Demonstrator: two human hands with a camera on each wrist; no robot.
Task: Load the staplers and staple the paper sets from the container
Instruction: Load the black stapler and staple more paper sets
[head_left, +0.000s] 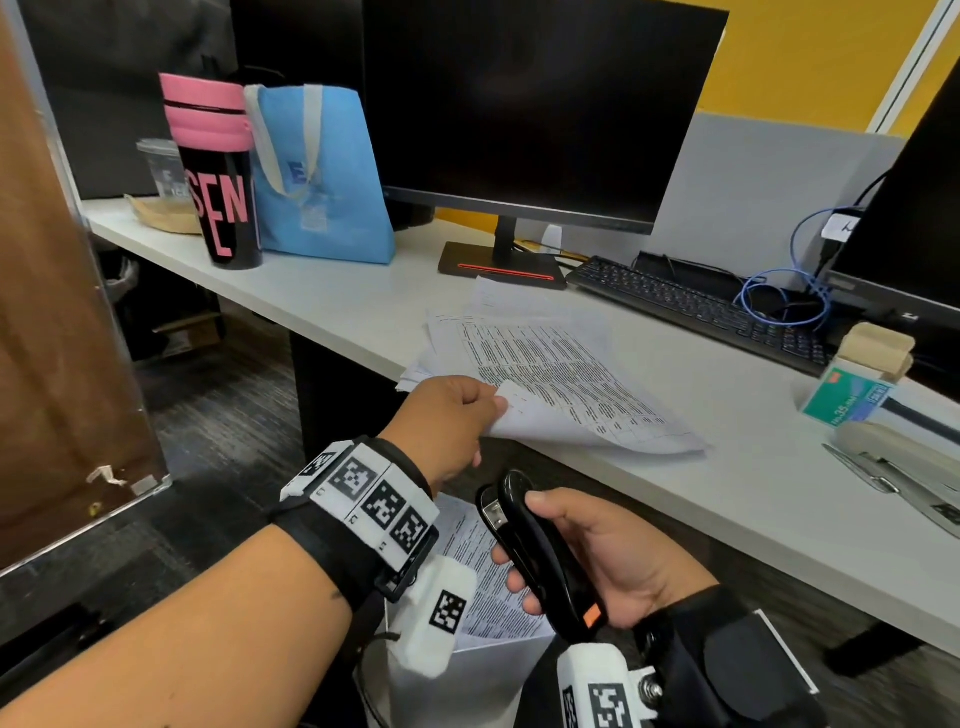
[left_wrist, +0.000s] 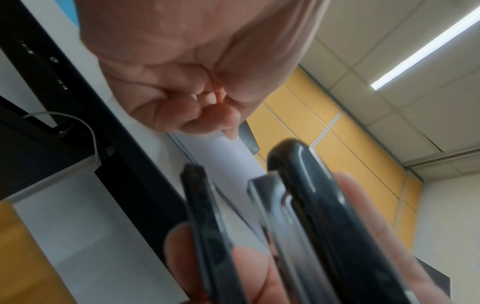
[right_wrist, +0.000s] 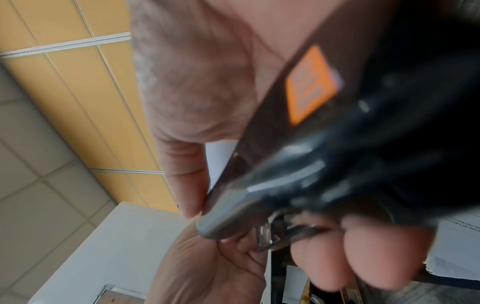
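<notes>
My left hand (head_left: 451, 415) pinches the near corner of the paper set (head_left: 550, 384), which lies on the surface (head_left: 332, 296) in front of the monitor (head_left: 524, 104), its corner curled up off the edge. My right hand (head_left: 608, 556) is wrapped around the black stapler (head_left: 535, 545), thumb on top and fingers beneath. The stapler sits just below and toward me from the pinched corner, apart from it. Its long axis runs from my wrist up toward that corner, mouth end leading. In the left wrist view the stapler's mouth stands slightly agape, pointing at the white sheet edge. I judge the right hand nearer to the coming move: the mouth must slide over the corner that the left hand presents.

The paper set is several printed sheets, dense with small text in columns, loosely fanned. More printed sheets stand in the white container (head_left: 467, 675) below the hands. A second, pale stapler (head_left: 893, 462) and a box of staples (head_left: 852, 395) lie well to the right of the monitor.
</notes>
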